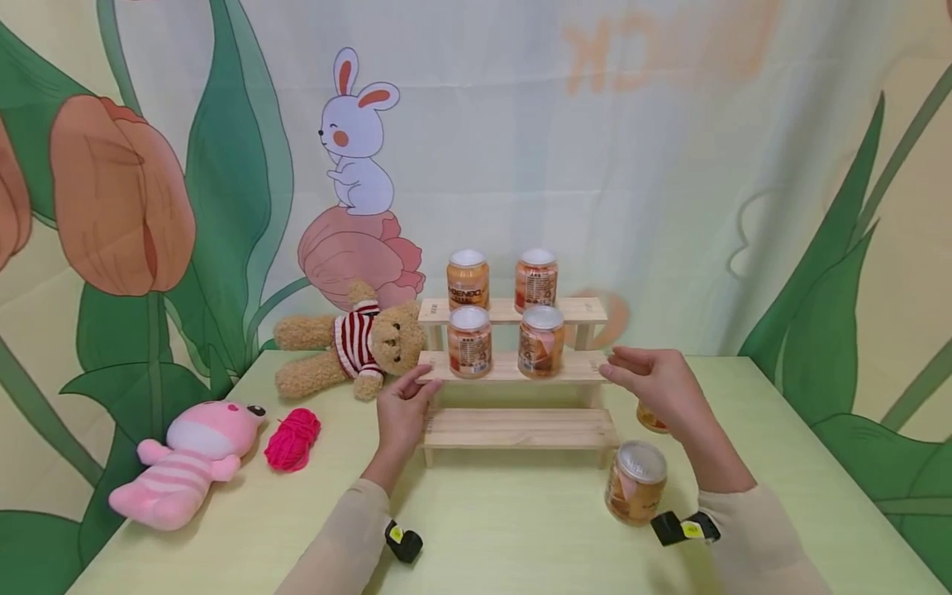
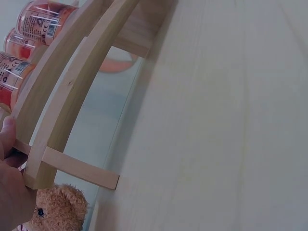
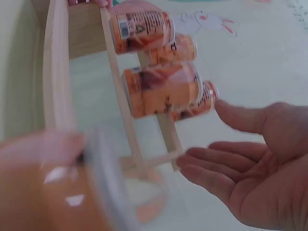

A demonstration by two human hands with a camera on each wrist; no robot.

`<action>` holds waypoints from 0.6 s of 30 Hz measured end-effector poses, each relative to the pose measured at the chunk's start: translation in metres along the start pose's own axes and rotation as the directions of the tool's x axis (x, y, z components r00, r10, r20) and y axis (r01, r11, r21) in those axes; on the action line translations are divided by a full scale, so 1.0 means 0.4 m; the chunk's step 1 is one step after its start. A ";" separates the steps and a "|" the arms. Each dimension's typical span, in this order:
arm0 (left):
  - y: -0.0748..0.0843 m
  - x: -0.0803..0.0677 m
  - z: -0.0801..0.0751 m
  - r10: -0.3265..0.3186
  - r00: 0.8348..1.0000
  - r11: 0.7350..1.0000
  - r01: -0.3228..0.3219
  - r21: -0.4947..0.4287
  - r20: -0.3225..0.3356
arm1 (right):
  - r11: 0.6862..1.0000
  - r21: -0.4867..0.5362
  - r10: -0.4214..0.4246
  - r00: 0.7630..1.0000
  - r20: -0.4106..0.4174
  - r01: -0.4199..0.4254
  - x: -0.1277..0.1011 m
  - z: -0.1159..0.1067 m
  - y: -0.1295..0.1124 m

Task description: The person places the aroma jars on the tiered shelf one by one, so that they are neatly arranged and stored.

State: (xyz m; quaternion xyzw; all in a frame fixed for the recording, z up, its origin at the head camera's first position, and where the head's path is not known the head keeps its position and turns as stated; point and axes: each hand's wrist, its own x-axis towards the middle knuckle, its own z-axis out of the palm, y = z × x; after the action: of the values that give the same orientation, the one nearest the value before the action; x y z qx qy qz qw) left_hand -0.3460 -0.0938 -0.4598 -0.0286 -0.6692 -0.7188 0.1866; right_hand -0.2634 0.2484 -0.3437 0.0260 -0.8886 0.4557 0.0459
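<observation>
A three-tier wooden display stand stands on the table, with two peach-coloured cans on its top tier and two on its middle tier. My left hand pinches the left end of the middle tier; in the left wrist view its thumb and fingers lie at that end. Beside the right end, my right hand holds nothing, and in the right wrist view its fingers are loosely extended, the thumb apart. The front left can and front right can are upright with silver lids.
Another can stands on the table right of the stand, and one more is partly hidden behind my right hand. To the left lie a teddy bear, pink yarn and a pink plush toy. A printed curtain hangs behind.
</observation>
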 end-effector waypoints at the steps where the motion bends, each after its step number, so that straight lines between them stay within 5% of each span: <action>1: 0.000 0.001 -0.001 -0.004 1.000 1.000 0.004 0.002 0.001 | 1.000 -0.010 -0.005 1.000 0.021 0.005 -0.005 -0.005 0.014; 5: -0.025 0.011 -0.003 0.004 1.000 1.000 -0.004 0.001 -0.011 | 0.997 0.003 -0.076 0.984 0.159 0.077 -0.008 -0.032 0.072; 9: -0.027 0.009 -0.001 0.014 1.000 1.000 -0.014 -0.003 -0.015 | 0.980 0.094 -0.200 0.916 0.347 0.178 -0.001 -0.068 0.137; 11: -0.029 0.008 0.000 0.015 1.000 1.000 -0.015 -0.010 -0.007 | 0.962 0.166 -0.269 0.849 0.454 0.216 0.001 -0.085 0.174; 16: -0.030 0.010 0.002 0.006 1.000 1.000 -0.006 -0.016 -0.006 | 0.886 0.387 -0.461 0.579 0.672 0.255 0.018 -0.095 0.255; 18: -0.030 0.011 0.000 -0.001 1.000 1.000 0.001 -0.017 -0.013 | 0.871 0.427 -0.489 0.506 0.710 0.243 0.029 -0.084 0.278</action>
State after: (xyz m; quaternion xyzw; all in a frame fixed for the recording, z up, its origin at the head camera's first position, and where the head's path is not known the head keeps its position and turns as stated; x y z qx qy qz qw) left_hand -0.3535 -0.0943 -0.4699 -0.0252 -0.6620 -0.7245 0.1902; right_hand -0.2828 0.3404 -0.4126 0.4229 -0.7139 0.4908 -0.2657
